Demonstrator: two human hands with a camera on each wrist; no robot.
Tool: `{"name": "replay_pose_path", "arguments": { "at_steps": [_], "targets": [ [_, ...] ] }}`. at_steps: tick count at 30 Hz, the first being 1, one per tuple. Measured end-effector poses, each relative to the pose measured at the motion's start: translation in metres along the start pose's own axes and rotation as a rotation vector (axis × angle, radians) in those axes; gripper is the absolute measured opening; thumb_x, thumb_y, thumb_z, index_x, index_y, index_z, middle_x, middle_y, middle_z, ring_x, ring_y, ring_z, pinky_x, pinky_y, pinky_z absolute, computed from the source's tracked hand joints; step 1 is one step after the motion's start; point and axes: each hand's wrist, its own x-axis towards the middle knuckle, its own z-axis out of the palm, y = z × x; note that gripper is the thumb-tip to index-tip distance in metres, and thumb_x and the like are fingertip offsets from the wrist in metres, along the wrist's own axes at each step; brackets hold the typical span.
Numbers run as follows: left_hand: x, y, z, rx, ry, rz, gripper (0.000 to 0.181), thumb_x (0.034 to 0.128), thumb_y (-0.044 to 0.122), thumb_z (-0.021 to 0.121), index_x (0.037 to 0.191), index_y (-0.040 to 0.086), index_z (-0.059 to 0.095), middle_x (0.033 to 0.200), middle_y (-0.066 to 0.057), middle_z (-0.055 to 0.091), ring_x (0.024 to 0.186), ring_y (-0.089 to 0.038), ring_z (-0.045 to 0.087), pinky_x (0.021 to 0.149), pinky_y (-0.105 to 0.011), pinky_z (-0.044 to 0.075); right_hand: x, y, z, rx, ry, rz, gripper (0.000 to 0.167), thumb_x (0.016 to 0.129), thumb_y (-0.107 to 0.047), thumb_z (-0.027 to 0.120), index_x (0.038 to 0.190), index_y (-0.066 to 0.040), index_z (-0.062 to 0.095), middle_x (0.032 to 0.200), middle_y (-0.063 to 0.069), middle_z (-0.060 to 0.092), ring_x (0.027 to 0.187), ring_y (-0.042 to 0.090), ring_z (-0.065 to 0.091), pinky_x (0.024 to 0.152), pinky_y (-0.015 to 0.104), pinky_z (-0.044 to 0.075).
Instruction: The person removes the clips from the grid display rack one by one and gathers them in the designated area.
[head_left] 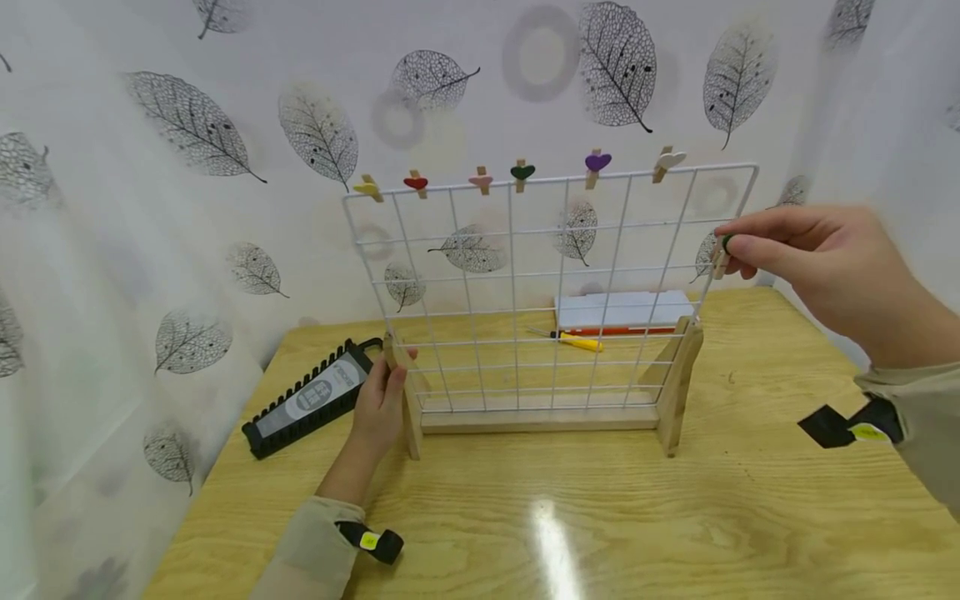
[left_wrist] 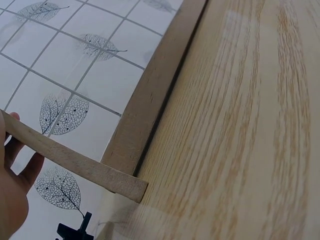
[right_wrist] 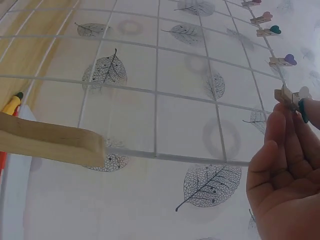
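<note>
A white wire grid (head_left: 537, 275) stands upright in a wooden stand (head_left: 540, 419). My left hand (head_left: 378, 408) grips the stand's left leg (left_wrist: 75, 157), thumb on one side. At the grid's right edge, my right hand (head_left: 840, 271) pinches a small wooden clothespin (head_left: 720, 260) with a green heart, mostly covered by the fingertips. Along the top wire sit several heart clothespins: yellow (head_left: 368, 188), red (head_left: 416, 183), pink (head_left: 482, 180), green (head_left: 522, 173), purple (head_left: 597, 165) and white (head_left: 667, 162).
A black wrench rack (head_left: 311, 400) lies left of the stand. Behind the grid are a yellow screwdriver (head_left: 577, 341) and a white-and-red flat case (head_left: 626, 311). A leaf-patterned curtain (head_left: 465, 142) hangs behind the wooden table (head_left: 480, 517).
</note>
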Motion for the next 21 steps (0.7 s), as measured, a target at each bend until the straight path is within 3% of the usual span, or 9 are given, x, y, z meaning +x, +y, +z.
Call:
{"name": "replay_pose_path", "arguments": {
  "at_steps": [7,12,21],
  "targets": [
    [0.0,0.0,0.001,-0.027,-0.001,0.001,0.031,0.1091,0.008,0.041,0.137,0.005,0.055,0.136,-0.018,0.058,0.102,-0.028,0.056,0.086,-0.025,0.044,-0.007,0.013,0.008,-0.257,-0.039,0.075,0.022,0.099,-0.002,0.064,0.119,0.005,0.07,0.098,0.002,0.075,0.084,0.015,0.064,0.074,0.02,0.05],
    [0.0,0.0,0.001,-0.028,-0.001,0.0,0.031,0.1089,0.007,0.041,0.136,0.005,0.055,0.136,-0.018,0.058,0.102,-0.027,0.055,0.086,-0.023,0.043,-0.012,0.021,0.012,-0.266,-0.067,0.111,0.021,0.099,-0.003,0.063,0.118,0.004,0.07,0.097,0.002,0.074,0.083,0.016,0.063,0.074,0.021,0.051],
    [-0.001,-0.002,0.001,-0.012,-0.005,-0.001,0.033,0.1105,0.017,0.04,0.138,0.005,0.054,0.138,-0.018,0.056,0.107,-0.032,0.057,0.089,-0.031,0.046,-0.02,0.039,0.015,-0.254,-0.083,0.143,0.022,0.1,-0.002,0.062,0.119,-0.001,0.071,0.095,0.001,0.074,0.083,0.016,0.062,0.074,0.022,0.051]
  ]
}}
